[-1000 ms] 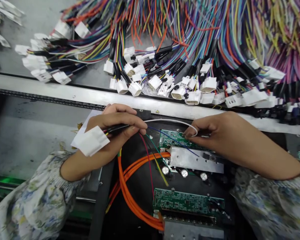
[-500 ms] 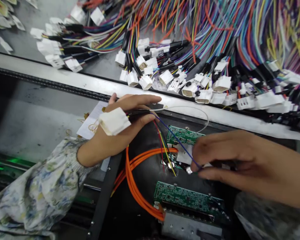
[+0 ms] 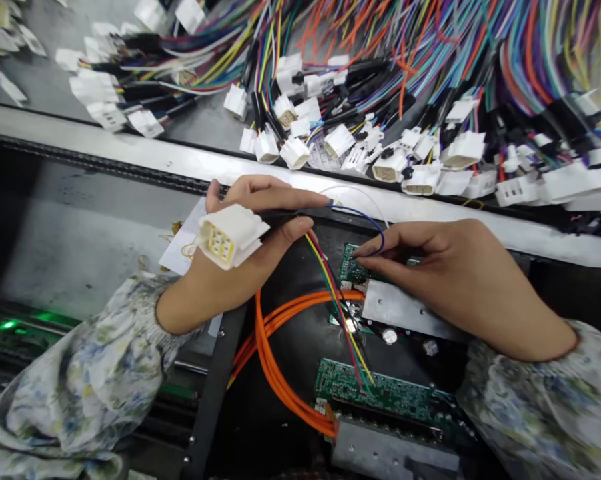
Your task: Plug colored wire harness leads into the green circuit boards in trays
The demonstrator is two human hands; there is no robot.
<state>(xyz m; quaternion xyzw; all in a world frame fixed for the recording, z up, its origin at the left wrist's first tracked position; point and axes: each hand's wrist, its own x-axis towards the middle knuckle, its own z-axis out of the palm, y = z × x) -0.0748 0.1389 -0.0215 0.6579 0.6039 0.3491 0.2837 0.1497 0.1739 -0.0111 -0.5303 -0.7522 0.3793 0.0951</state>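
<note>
My left hand (image 3: pixel 250 253) holds a wire harness between thumb and fingers. Its white connector (image 3: pixel 233 237) lies over the back of the thumb side, with the pin openings facing left. Red, yellow and green wires (image 3: pixel 336 293) hang from the fingertips over the circuit boards. A blue wire (image 3: pixel 363 215) and a thin white wire arc to the right. My right hand (image 3: pixel 445 273) pinches the blue wire near its end, above the upper green circuit board (image 3: pixel 349 263).
Bundles of coloured wires with white connectors (image 3: pixel 295 153) cover the shelf behind a metal rail (image 3: pixel 180 160). Orange cables (image 3: pixel 275 393) loop to the boards. The lower green board (image 3: pixel 395 397) sits near the front. White paper (image 3: pixel 183 237) lies left.
My right hand has moved up and left, bending the blue wire into a tighter arc. The connector has turned to show its openings, and the hanging wires have swung lower right.
</note>
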